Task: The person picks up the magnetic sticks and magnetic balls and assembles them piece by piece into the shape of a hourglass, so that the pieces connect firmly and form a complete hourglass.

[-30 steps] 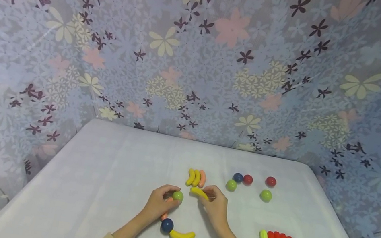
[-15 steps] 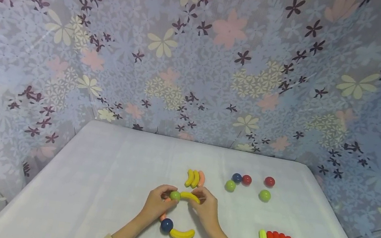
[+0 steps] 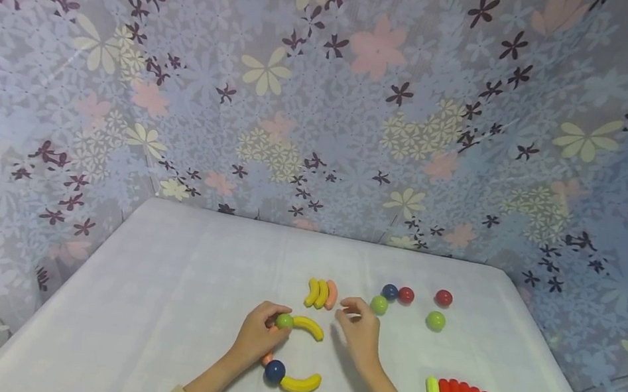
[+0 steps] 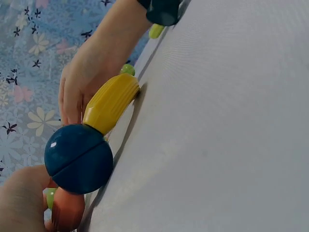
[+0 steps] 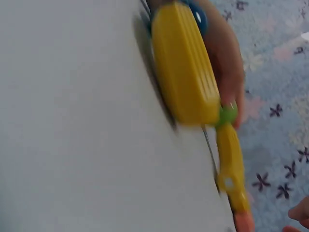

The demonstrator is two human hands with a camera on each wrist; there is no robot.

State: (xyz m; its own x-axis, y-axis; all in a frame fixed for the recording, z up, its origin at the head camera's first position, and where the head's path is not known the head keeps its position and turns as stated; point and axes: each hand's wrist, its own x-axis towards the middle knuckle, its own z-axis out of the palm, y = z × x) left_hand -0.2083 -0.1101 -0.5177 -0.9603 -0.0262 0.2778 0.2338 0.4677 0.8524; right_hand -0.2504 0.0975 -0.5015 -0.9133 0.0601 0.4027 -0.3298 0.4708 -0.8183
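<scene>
My left hand (image 3: 259, 331) is bent into a pinching grip, thumb nearer me and fingers beyond; my left forearm (image 3: 212, 379) slants inward behind it. My right hand (image 3: 361, 338) hangs well apart, fingers loosely bent, thumb and fingertips parted; my right forearm (image 3: 385, 391) slants in from the right.

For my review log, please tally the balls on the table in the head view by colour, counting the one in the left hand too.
Green balls: 3
Blue balls: 2
Red balls: 2
Total: 7
</scene>
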